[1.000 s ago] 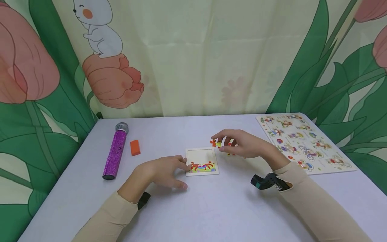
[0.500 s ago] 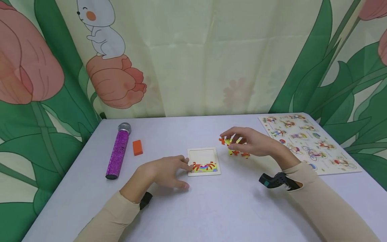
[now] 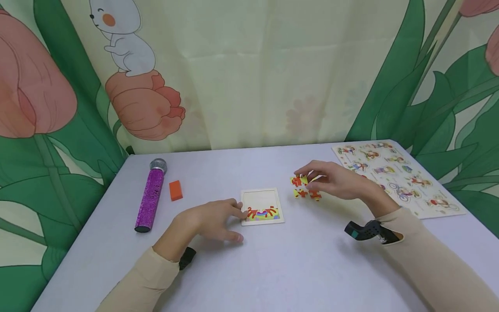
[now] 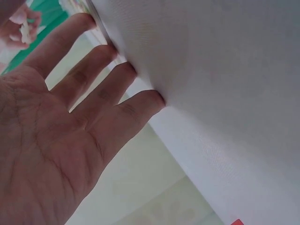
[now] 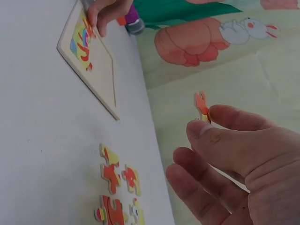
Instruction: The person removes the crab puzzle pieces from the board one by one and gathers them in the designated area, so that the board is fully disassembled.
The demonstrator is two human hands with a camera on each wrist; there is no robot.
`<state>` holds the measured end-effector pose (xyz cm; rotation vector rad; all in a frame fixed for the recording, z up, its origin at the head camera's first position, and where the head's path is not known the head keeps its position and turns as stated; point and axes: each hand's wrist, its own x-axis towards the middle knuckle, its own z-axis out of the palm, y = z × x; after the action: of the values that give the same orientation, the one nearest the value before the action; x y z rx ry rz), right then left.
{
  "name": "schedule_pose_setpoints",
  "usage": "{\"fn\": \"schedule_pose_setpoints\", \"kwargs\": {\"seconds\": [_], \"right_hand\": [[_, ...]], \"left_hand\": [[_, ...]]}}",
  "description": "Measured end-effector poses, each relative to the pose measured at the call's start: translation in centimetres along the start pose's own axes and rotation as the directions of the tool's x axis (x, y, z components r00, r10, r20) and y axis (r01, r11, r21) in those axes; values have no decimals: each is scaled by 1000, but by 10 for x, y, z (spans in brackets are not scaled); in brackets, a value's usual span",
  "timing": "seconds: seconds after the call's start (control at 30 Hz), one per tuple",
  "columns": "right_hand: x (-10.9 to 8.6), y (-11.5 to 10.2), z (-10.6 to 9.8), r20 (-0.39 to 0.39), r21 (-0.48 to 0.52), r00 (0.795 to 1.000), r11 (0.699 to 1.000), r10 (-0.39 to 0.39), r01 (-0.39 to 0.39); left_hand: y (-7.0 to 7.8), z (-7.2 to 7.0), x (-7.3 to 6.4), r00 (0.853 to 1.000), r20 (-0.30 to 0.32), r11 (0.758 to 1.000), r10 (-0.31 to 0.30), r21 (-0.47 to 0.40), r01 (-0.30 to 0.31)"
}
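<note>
A small wooden puzzle tray (image 3: 281, 208) lies mid-table, its near part filled with red, yellow and rainbow-coloured pieces and its far part bare wood. My left hand (image 3: 212, 219) rests at its left edge, fingers extended; in the left wrist view the fingertips (image 4: 157, 97) touch the table and the tray's side. To the right of the tray, my right hand (image 3: 337, 180) pinches an orange and yellow puzzle piece (image 5: 201, 104) between thumb and index finger, above the table. Below that hand lie several loose puzzle pieces (image 5: 110, 177), red and yellow, partly hidden by the fingers in the head view.
A purple glittery microphone (image 3: 150, 197) and an orange block (image 3: 175, 190) lie to the left. At the back right is a large board with cartoon pictures (image 3: 393, 177). A patterned curtain (image 3: 241, 86) hangs behind the table's far edge.
My right hand has moved right, away from the tray, over the loose pieces, and more of these show now. My left hand has stayed at the tray's edge.
</note>
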<state>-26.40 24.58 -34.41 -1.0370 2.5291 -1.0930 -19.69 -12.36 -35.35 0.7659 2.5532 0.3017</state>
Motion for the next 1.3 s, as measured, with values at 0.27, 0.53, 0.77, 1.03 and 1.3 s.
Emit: {"fn": "schedule_pose_setpoints", "kwargs": {"seconds": [0.27, 0.53, 0.77, 1.03, 1.3], "right_hand": [[-13, 6, -10, -29, -76, 998, 995, 61, -63], [-32, 19, -12, -27, -98, 995, 991, 94, -96], [-42, 29, -15, -44, -114, 989, 983, 142, -146], [-47, 35, -15, -29, -115, 985, 978, 170, -172], [-54, 43, -13, -50, -181, 977, 961, 206, -211]], "left_hand": [[-1, 0, 0, 1000, -10, 1000, 17, -10, -17], [0, 0, 0, 1000, -4, 1000, 1, -18, -1], [1, 0, 0, 1000, -9, 999, -14, -33, 13], [0, 1, 1, 1000, -6, 999, -26, -27, 26], [0, 0, 1, 1000, -2, 999, -25, -30, 25]]}}
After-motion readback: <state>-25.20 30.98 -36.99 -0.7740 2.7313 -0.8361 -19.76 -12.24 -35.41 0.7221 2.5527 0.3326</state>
